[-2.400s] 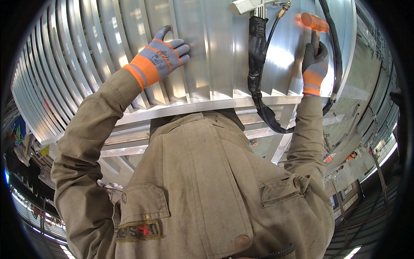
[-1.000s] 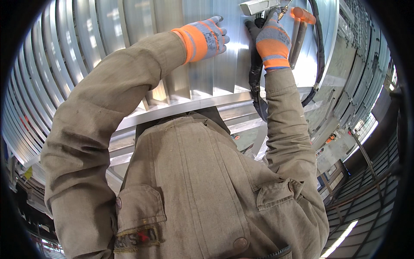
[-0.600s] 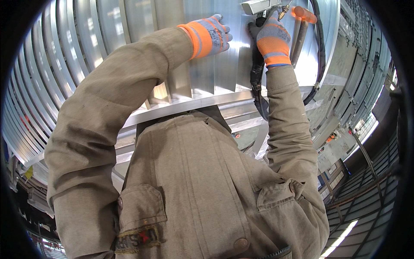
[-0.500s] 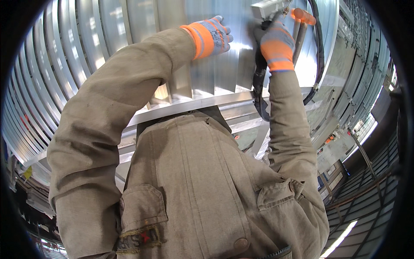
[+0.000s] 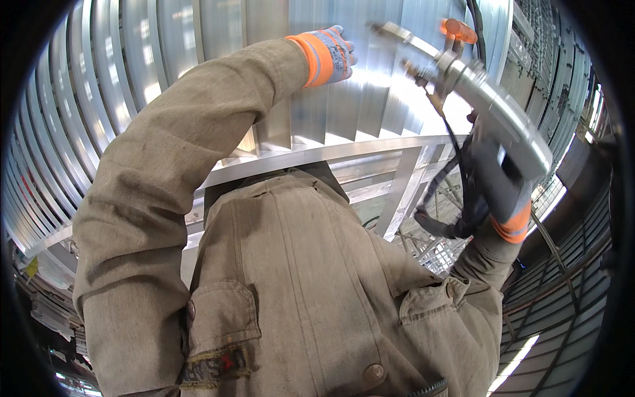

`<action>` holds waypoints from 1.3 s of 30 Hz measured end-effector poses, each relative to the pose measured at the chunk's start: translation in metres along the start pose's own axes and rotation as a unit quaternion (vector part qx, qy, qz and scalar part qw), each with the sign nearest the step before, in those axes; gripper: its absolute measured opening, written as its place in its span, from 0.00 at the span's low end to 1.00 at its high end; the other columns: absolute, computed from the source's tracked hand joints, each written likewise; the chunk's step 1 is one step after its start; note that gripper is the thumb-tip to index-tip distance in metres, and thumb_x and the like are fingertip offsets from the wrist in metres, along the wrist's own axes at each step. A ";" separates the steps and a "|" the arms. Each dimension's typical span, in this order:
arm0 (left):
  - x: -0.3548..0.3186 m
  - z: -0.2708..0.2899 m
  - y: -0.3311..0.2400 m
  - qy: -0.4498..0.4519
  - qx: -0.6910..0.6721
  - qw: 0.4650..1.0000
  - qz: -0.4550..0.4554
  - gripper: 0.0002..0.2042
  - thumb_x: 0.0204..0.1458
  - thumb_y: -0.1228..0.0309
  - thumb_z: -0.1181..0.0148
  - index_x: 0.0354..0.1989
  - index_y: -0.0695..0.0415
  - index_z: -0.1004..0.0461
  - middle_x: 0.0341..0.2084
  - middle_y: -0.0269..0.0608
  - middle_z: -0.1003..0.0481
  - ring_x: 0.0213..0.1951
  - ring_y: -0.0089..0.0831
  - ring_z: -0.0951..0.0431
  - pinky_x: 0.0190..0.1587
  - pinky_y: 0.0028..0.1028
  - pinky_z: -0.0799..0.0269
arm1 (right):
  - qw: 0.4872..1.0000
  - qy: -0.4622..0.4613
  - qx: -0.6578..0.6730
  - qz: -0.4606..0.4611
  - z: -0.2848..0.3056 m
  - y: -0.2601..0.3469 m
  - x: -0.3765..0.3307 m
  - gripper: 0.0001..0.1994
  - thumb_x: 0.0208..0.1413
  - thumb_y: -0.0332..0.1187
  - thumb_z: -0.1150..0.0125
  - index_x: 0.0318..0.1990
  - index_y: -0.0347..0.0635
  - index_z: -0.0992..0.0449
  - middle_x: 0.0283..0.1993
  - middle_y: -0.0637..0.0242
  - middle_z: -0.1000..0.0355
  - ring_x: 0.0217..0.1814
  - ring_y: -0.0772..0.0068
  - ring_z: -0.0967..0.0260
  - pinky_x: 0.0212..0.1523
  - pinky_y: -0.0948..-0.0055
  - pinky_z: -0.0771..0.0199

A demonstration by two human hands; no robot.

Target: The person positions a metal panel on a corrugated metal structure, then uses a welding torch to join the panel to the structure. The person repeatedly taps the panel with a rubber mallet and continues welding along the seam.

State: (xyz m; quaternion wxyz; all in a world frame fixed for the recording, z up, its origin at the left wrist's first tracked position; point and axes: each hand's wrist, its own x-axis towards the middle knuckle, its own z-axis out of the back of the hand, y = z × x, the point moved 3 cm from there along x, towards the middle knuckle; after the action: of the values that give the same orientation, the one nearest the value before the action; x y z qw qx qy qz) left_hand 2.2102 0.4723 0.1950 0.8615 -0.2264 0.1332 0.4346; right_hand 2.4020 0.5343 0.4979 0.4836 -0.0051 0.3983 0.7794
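A: What do we see of the surface and the room, going from left to right?

B: We see a wall of ribbed, shiny metal panels [image 5: 165, 73] curving across the top, with a pale metal beam [image 5: 331, 151] running under it. At the far right, dark grating and a bright strip light [image 5: 512, 364] show below us.

A: How many hands do we count?

B: We count 2, both in grey gloves with orange cuffs. Our left hand [image 5: 334, 54] lies flat and spread against the ribbed panels, gripping nothing. Our right hand [image 5: 499, 188], lower on the right, is closed round the handle of 1 long silver power tool [image 5: 489, 106].

A: Where is that tool?

B: It slants up and left from our right hand, its nose near the panels, just right of the left hand. We count 1 orange cap [image 5: 459, 29] on top of it and 1 black cable bundle [image 5: 456, 198] hanging beside it. Whether the nose touches the metal, we cannot tell.
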 end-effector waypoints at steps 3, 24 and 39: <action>0.001 0.000 0.001 -0.006 0.006 1.000 -0.013 0.16 0.61 0.70 0.26 0.57 0.44 0.17 0.56 0.25 0.19 0.67 0.29 0.19 0.78 0.44 0.32 | 0.967 0.205 -0.138 0.053 0.002 0.030 -0.007 0.25 0.60 0.25 0.19 0.65 0.33 0.14 0.59 0.57 0.13 0.53 0.64 0.15 0.57 0.63 0.15; -0.006 0.007 0.008 -0.082 -0.003 0.996 0.035 0.12 0.57 0.72 0.22 0.49 0.44 0.12 0.53 0.26 0.17 0.63 0.30 0.18 0.72 0.37 0.30 | 0.859 0.471 -0.120 0.159 -0.155 0.009 0.053 0.19 0.68 0.37 0.25 0.63 0.46 0.14 0.45 0.53 0.12 0.41 0.48 0.13 0.45 0.58 0.14; -0.010 0.012 0.007 -0.059 -0.010 0.998 0.032 0.12 0.63 0.69 0.26 0.53 0.40 0.11 0.60 0.27 0.16 0.67 0.32 0.19 0.74 0.37 0.31 | 0.841 0.504 -0.132 0.144 -0.182 0.000 0.064 0.21 0.68 0.40 0.25 0.65 0.45 0.16 0.45 0.49 0.12 0.45 0.43 0.13 0.48 0.56 0.14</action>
State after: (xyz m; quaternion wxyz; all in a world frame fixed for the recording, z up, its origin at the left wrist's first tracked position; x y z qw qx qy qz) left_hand 2.1988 0.4757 0.2078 0.8513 -0.2047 0.0845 0.4756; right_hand 2.2997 0.4685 0.3483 0.0932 -0.4039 0.4766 0.7753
